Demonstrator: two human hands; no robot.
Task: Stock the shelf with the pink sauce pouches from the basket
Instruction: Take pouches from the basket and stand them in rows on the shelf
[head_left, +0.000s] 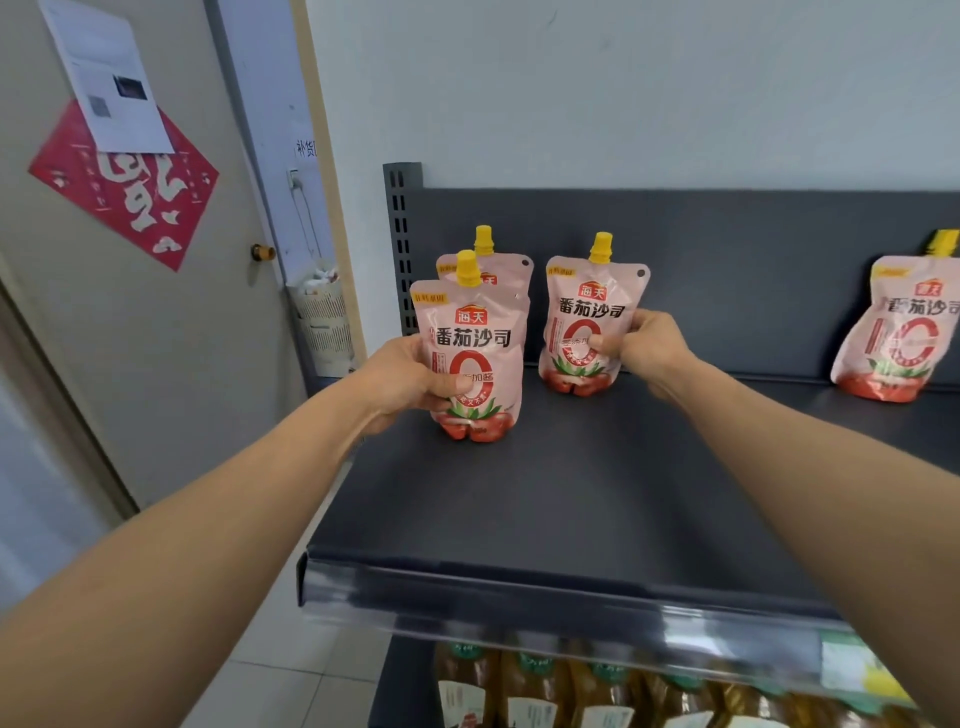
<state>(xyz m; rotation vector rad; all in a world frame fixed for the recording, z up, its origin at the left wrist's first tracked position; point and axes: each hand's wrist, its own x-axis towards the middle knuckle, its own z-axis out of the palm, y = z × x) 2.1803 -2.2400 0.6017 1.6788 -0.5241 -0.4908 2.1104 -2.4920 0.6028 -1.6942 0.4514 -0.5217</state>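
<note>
On the dark grey shelf (597, 478) stand pink sauce pouches with yellow caps. My left hand (410, 382) grips the front left pouch (475, 332), which stands upright on the shelf. Directly behind it stands another pouch (501, 265), mostly hidden. My right hand (641, 345) holds the middle pouch (582, 317) by its right edge; it stands upright near the back panel. A further pouch (898, 332) leans at the far right of the shelf. The basket is out of view.
The shelf's back panel (727, 249) rises behind the pouches, with a slotted upright (401, 228) at its left. Bottles of amber liquid (561, 686) fill the shelf below. At left is a door (130, 312) with a red paper sign and a white basket (324, 322) beyond.
</note>
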